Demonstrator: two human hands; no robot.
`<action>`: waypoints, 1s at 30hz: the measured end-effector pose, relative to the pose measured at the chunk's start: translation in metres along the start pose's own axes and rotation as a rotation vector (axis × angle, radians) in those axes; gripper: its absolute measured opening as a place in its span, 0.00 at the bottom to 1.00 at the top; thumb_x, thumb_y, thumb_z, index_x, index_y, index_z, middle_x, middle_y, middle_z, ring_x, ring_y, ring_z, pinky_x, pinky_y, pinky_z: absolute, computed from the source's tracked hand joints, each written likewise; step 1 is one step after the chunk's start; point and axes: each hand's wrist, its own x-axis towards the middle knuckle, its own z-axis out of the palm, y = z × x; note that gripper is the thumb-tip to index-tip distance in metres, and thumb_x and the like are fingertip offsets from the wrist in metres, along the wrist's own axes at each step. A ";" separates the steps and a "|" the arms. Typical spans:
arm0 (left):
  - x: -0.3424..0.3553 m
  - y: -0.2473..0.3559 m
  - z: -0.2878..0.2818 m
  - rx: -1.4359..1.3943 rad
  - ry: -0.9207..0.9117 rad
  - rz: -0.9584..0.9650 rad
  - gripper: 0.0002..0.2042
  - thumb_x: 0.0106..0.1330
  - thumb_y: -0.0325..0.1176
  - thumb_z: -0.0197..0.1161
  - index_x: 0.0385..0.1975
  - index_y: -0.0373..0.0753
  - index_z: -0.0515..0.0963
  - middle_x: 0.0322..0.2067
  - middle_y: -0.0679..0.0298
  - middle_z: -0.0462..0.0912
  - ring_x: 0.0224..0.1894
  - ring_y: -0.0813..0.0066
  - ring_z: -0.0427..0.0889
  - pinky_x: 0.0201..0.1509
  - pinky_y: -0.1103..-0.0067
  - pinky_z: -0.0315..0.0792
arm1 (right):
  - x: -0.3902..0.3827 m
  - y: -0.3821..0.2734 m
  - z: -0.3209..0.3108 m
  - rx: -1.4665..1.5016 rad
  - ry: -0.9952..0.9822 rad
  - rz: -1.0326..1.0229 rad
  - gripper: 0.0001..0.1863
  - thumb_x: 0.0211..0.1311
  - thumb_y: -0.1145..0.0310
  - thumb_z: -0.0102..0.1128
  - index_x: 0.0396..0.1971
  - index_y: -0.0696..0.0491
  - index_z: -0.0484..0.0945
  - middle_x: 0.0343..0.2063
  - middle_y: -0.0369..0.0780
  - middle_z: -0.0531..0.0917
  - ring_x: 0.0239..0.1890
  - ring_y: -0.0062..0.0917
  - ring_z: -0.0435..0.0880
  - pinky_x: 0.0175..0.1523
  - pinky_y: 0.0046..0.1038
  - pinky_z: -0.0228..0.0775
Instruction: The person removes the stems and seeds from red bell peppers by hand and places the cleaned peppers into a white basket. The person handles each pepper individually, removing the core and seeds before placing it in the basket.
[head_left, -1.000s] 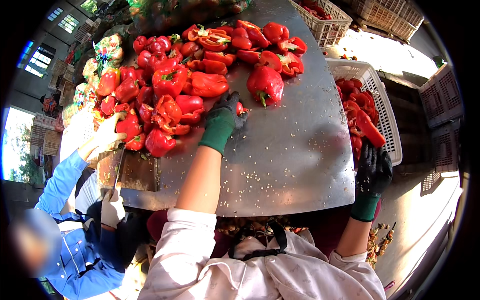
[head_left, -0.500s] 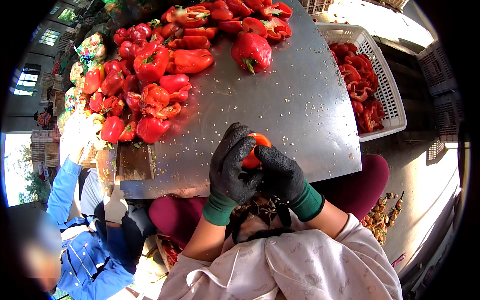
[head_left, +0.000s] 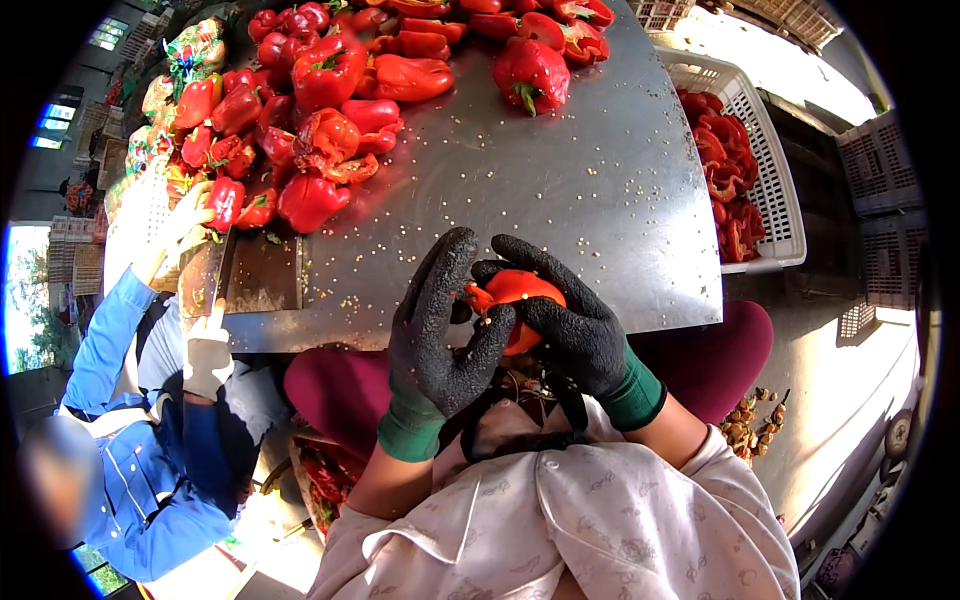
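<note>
Over the front edge of the metal table, a red bell pepper sits in my right hand, whose black-gloved fingers curl around its far side and right. A torn flap sticks out on the pepper's left. My left hand, also in a black glove with a green cuff, is beside it, fingers stretched upward and apart from the thumb. Its thumb tip touches the pepper's near left edge, where small pale seeds show. Whole and cut red peppers lie heaped at the table's far left. One more pepper lies apart from the heap.
A white plastic crate of opened peppers stands right of the table. On the left, a co-worker in a blue jacket reaches a gloved hand toward the heap; their other gloved hand is by a blade. Scraps lie on the floor.
My hands have parted somewhat; the left fingers have straightened and spread, exposing more of the pepper. The co-worker's hand now shows by the heap. The whole view has shifted slightly.
</note>
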 end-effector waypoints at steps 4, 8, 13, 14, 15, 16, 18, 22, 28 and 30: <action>-0.002 -0.017 -0.001 -0.087 0.113 -0.086 0.28 0.62 0.24 0.64 0.63 0.30 0.66 0.59 0.48 0.74 0.45 0.67 0.83 0.45 0.75 0.79 | -0.002 0.001 -0.018 0.224 0.080 0.114 0.28 0.67 0.68 0.55 0.65 0.61 0.63 0.57 0.46 0.76 0.58 0.34 0.76 0.63 0.32 0.68; -0.005 -0.048 -0.023 0.169 0.177 -0.215 0.26 0.64 0.25 0.63 0.63 0.33 0.67 0.57 0.52 0.76 0.46 0.72 0.81 0.49 0.76 0.77 | -0.003 -0.045 -0.087 0.730 0.267 -0.267 0.25 0.73 0.67 0.45 0.66 0.62 0.61 0.66 0.50 0.68 0.68 0.36 0.67 0.68 0.33 0.66; 0.018 -0.133 -0.094 0.659 0.300 -0.178 0.24 0.61 0.31 0.66 0.58 0.32 0.71 0.54 0.45 0.77 0.50 0.48 0.81 0.55 0.66 0.75 | -0.026 -0.080 -0.137 0.578 0.389 -0.480 0.26 0.75 0.69 0.38 0.70 0.59 0.55 0.68 0.48 0.64 0.71 0.34 0.61 0.75 0.35 0.54; 0.032 -0.143 -0.104 0.685 0.319 -0.202 0.25 0.61 0.33 0.67 0.57 0.32 0.71 0.54 0.44 0.76 0.52 0.47 0.79 0.57 0.65 0.74 | -0.031 -0.072 -0.134 0.479 0.414 -0.424 0.26 0.75 0.68 0.39 0.70 0.59 0.56 0.67 0.48 0.66 0.70 0.35 0.64 0.73 0.35 0.57; 0.049 -0.151 -0.111 0.710 0.337 -0.225 0.25 0.61 0.35 0.67 0.57 0.32 0.71 0.54 0.44 0.76 0.54 0.45 0.78 0.58 0.63 0.73 | -0.032 -0.061 -0.130 0.470 0.343 -0.327 0.26 0.74 0.69 0.41 0.69 0.59 0.57 0.66 0.47 0.68 0.67 0.35 0.68 0.70 0.35 0.62; 0.070 -0.160 -0.115 0.711 0.328 -0.182 0.26 0.61 0.36 0.67 0.58 0.34 0.71 0.55 0.45 0.76 0.55 0.46 0.77 0.59 0.63 0.72 | -0.033 -0.049 -0.123 0.454 0.279 -0.237 0.26 0.73 0.69 0.43 0.68 0.59 0.58 0.65 0.47 0.70 0.64 0.36 0.72 0.67 0.35 0.66; 0.109 -0.174 -0.121 0.726 0.309 -0.099 0.27 0.60 0.38 0.67 0.59 0.38 0.71 0.55 0.47 0.76 0.57 0.48 0.76 0.60 0.62 0.72 | -0.029 -0.019 -0.109 0.445 0.369 -0.169 0.26 0.73 0.67 0.45 0.67 0.60 0.60 0.60 0.47 0.73 0.59 0.38 0.76 0.62 0.36 0.71; 0.165 -0.199 -0.121 1.055 0.046 0.031 0.29 0.56 0.38 0.68 0.60 0.46 0.71 0.57 0.51 0.75 0.58 0.48 0.75 0.60 0.63 0.72 | -0.009 0.011 -0.072 0.288 0.394 -0.015 0.25 0.73 0.64 0.49 0.66 0.58 0.63 0.54 0.44 0.79 0.54 0.34 0.80 0.55 0.31 0.74; 0.207 -0.215 -0.133 0.737 -0.187 -0.217 0.26 0.50 0.35 0.70 0.53 0.44 0.76 0.46 0.51 0.82 0.50 0.50 0.81 0.54 0.66 0.76 | 0.015 0.004 -0.050 -0.058 0.337 0.110 0.24 0.71 0.68 0.54 0.64 0.59 0.67 0.50 0.43 0.82 0.51 0.31 0.82 0.54 0.30 0.75; 0.190 -0.233 -0.146 0.508 -0.001 -0.200 0.23 0.51 0.32 0.70 0.50 0.41 0.77 0.43 0.55 0.84 0.47 0.59 0.83 0.51 0.69 0.76 | 0.020 0.000 -0.040 -0.119 0.317 0.099 0.23 0.71 0.68 0.53 0.63 0.59 0.68 0.49 0.43 0.83 0.51 0.31 0.83 0.54 0.30 0.75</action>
